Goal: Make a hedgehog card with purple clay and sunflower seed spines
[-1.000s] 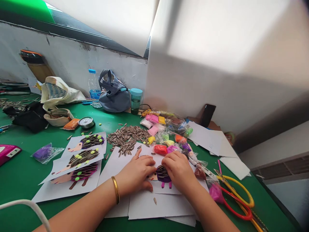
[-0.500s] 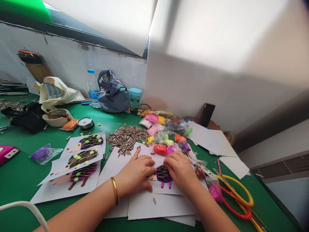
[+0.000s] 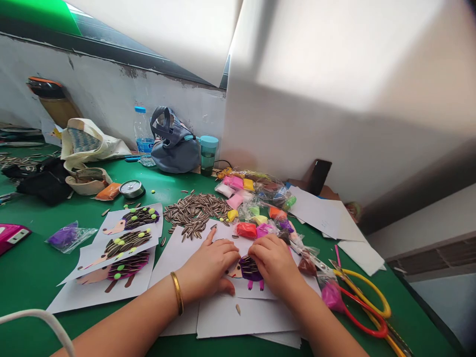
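Note:
A hedgehog figure (image 3: pixel 250 268) with a purple body, dark seeds and pink legs lies on white paper between my hands. My left hand (image 3: pixel 211 264) rests flat on the paper at its left, fingers spread, beside the face. Bent over the figure's upper right side, my right hand (image 3: pixel 273 258) has its fingertips pinched together; whatever they hold is hidden. A heap of striped seeds (image 3: pixel 197 210) lies beyond my left hand, and a single seed (image 3: pixel 238 309) sits on the paper nearer me.
Finished-looking hedgehog pictures (image 3: pixel 128 248) lie at the left. Colourful clay packets (image 3: pixel 246 229) sit behind my right hand. Scissors (image 3: pixel 366 307) with yellow and red handles are at the right. A blue-grey bag (image 3: pixel 174 148) and a bottle (image 3: pixel 143 134) stand at the back.
My right hand has shifted slightly left over the purple body. My left hand has stayed in nearly the same place.

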Demonstrator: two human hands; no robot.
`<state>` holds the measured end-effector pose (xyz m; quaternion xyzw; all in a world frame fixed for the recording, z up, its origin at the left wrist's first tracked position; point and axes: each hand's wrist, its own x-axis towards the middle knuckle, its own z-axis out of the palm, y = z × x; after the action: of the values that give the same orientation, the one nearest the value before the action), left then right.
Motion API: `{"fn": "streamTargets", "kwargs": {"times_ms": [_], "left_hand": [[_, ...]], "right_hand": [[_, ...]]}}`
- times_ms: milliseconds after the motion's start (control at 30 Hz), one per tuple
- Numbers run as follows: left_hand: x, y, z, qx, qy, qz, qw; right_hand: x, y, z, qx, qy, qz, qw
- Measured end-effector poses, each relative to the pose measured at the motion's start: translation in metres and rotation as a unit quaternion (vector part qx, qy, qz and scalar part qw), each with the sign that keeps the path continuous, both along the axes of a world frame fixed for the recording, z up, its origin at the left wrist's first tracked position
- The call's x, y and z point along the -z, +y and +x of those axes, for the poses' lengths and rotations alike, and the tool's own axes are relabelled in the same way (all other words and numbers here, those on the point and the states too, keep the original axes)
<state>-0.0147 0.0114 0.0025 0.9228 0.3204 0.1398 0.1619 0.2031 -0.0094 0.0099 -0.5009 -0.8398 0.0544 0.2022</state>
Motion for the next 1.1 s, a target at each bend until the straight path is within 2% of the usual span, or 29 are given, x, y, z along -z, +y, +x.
{"fn": "streamTargets", "kwargs": {"times_ms": [567, 867, 1100], "left_hand": [[-0.0012, -0.0011, -0.0003, 0.01, 0.006, 0.005, 1.0], [0.0002, -0.0012, -0.0011, 0.01, -0.008, 0.012, 1.0], [-0.002, -0.0012, -0.0009, 0.015, 0.0, 0.005, 1.0]], "right_hand": [[0.0023, 0.0017, -0.0052, -0.019, -0.04, 0.009, 0.999], [-0.0039, -0.0006, -0.0072, 0.003, -0.013, -0.015, 1.0], [-0.0023, -0.0013, -0.0085, 0.026, 0.005, -0.03, 0.999]]}}
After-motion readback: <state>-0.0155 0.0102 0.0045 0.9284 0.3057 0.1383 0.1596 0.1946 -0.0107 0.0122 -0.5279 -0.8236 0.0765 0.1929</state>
